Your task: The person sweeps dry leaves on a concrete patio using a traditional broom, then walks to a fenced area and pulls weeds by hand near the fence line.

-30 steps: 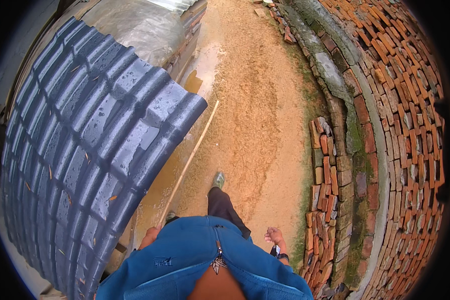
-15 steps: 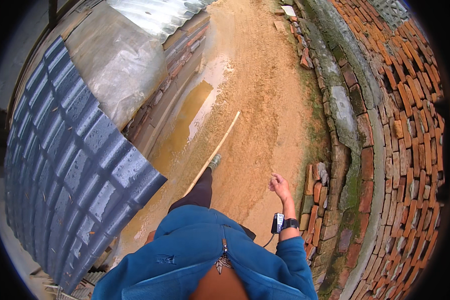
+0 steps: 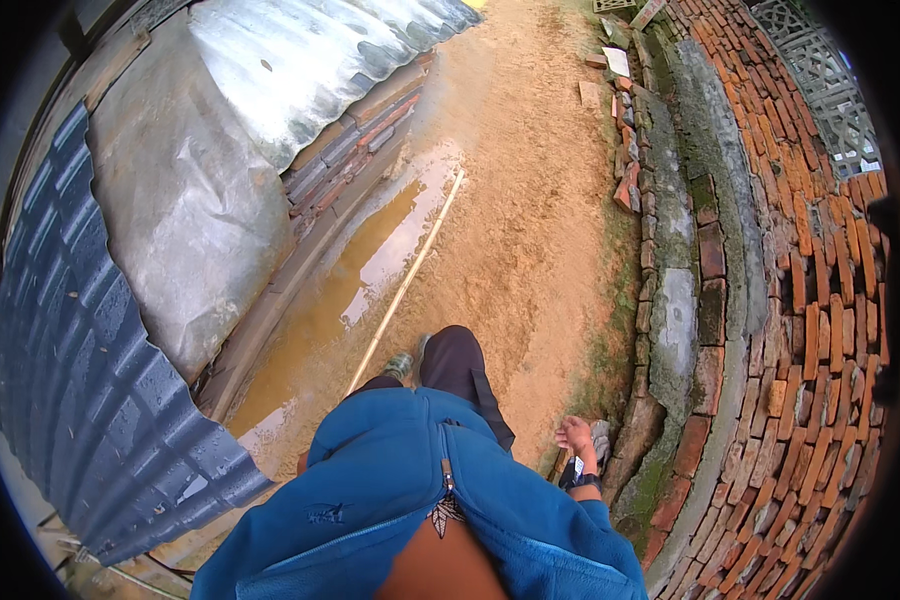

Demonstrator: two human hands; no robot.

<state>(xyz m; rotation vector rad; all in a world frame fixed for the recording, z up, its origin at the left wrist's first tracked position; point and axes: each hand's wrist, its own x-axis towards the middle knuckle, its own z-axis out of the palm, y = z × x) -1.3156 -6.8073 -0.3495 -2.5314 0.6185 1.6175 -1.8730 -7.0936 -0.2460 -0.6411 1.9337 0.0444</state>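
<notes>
Swung back down beside the mossy brick wall [image 3: 715,330], right hand [image 3: 576,436] hangs loose, fingers apart, gripping nothing; left hand hidden.

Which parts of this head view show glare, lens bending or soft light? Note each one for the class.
Head view: flat, soft daylight with no hard shadows; pale sky glare on the puddle and on the grey corrugated sheet; the fisheye bends the brick wall and the blue corrugated sheet toward a black rim; the right hand looks sharp.
</notes>
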